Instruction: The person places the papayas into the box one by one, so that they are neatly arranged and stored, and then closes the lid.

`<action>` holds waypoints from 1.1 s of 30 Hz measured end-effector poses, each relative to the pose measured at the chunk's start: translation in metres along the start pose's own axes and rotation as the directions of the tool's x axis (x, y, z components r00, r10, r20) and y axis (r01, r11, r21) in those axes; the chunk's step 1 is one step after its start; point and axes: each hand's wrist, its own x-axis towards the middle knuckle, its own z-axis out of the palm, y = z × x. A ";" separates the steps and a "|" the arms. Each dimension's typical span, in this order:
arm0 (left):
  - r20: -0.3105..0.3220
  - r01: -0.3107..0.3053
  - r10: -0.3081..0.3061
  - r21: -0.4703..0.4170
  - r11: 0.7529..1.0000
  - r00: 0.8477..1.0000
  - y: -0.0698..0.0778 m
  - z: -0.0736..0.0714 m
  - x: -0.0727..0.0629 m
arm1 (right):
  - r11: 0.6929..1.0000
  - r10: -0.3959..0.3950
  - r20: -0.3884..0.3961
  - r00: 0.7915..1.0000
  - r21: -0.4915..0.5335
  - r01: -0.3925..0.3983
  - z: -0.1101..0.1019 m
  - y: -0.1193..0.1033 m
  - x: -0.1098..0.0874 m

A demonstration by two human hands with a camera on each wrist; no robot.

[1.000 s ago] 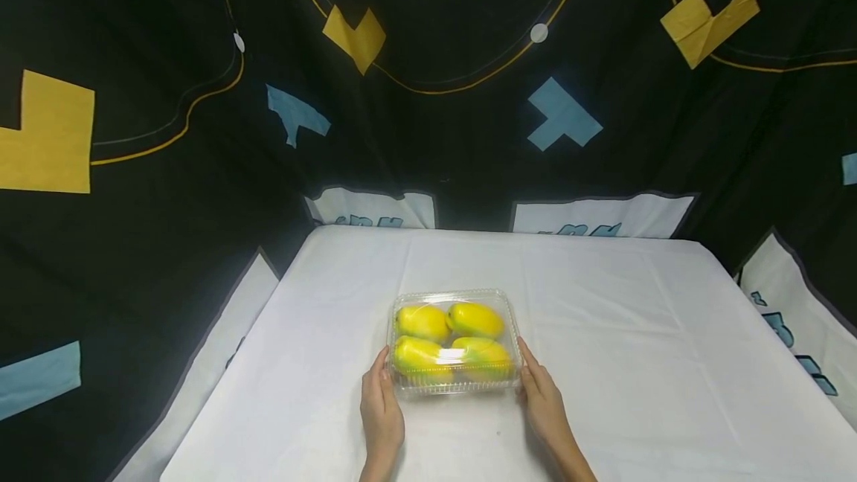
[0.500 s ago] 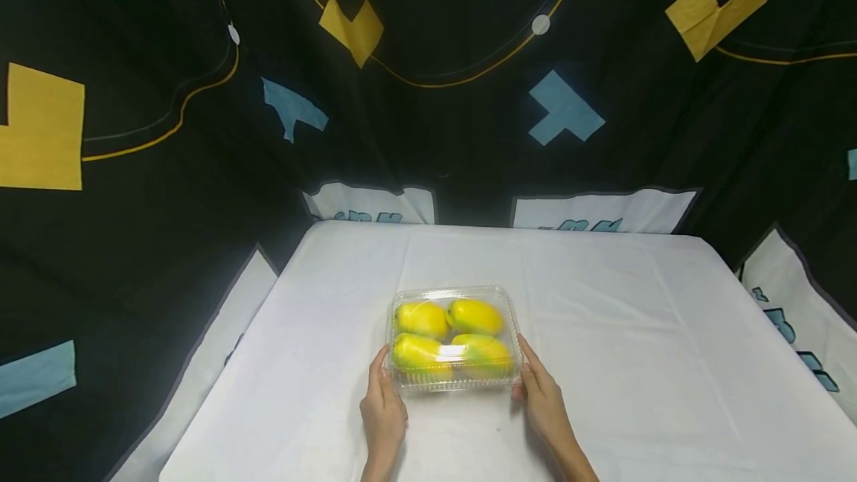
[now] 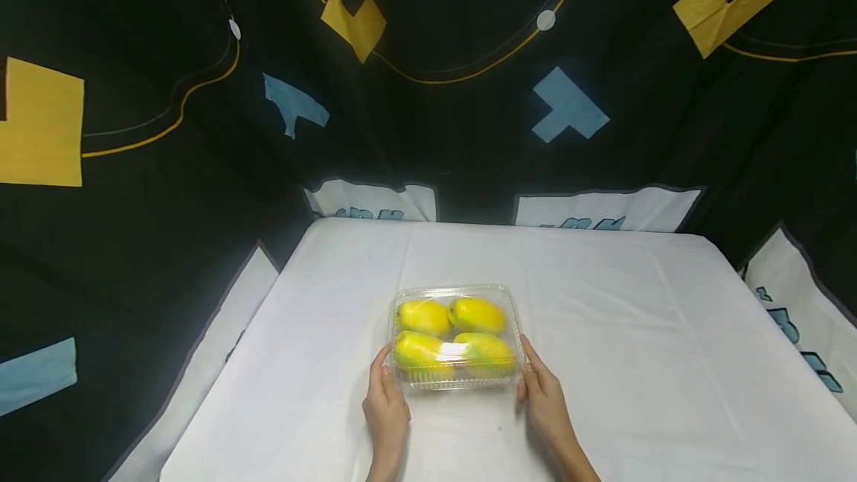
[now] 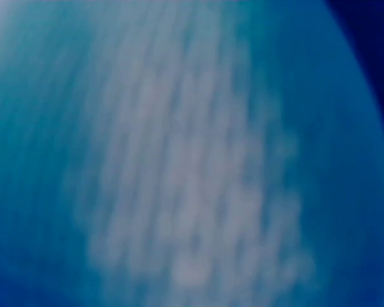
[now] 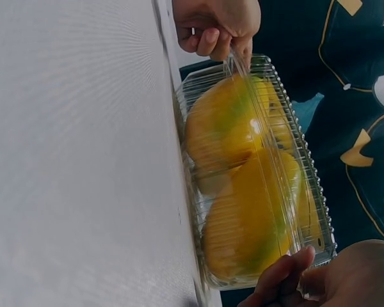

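A clear plastic clamshell container (image 3: 462,384) with a ribbed rim sits on the white table, holding several yellow-green mangoes (image 3: 478,315). At its near left corner, my left hand (image 3: 387,415) pinches the edge between thumb and fingers. My right hand (image 3: 549,404) grips the opposite near corner, one curled fingertip showing below the thumb. Seen from the side in the right wrist view, the lid looks closed over the mangoes (image 5: 243,214), with the left hand (image 5: 221,22) at the top and the right hand (image 5: 345,275) at the bottom. The left wrist view is a blue-grey blur.
A white cloth covers the table (image 3: 623,333), whose far edge meets a black curtain (image 3: 469,147). Yellow and blue patches and white banners (image 3: 605,210) with blue lettering decorate the curtain.
The head view has tilted slightly. A fingertip of my right hand now shows below the container's corner, and my left fingers have curled a little more. The container has stayed nearly in place.
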 end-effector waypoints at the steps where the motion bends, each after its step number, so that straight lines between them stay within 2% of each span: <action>1: -0.006 -0.009 0.009 0.012 1.000 1.000 0.000 0.000 0.000 | 1.000 -0.002 -0.005 1.000 0.005 0.002 0.000 0.000 0.000; 8: -0.034 -0.079 0.084 0.120 0.990 0.996 -0.002 0.002 0.003 | 1.000 0.005 -0.004 1.000 0.025 -0.005 0.001 -0.002 -0.001; 14: -0.027 -0.114 0.118 0.122 0.986 0.993 -0.003 0.002 0.004 | 0.999 0.030 0.008 1.000 0.026 -0.031 0.002 -0.002 0.000; 18: -0.006 -0.089 0.091 0.111 0.990 0.996 -0.001 0.002 0.003 | 0.997 0.060 0.010 0.998 0.039 -0.060 0.002 -0.003 -0.001; 23: 0.005 -0.054 0.054 0.145 0.988 0.999 -0.004 0.005 0.004 | 0.996 0.083 0.002 0.997 0.045 -0.083 0.001 -0.005 -0.003; 33: 0.004 -0.035 0.035 0.144 0.989 0.999 -0.005 0.004 0.002 | 0.991 0.130 -0.023 0.991 0.040 -0.129 0.004 -0.005 -0.005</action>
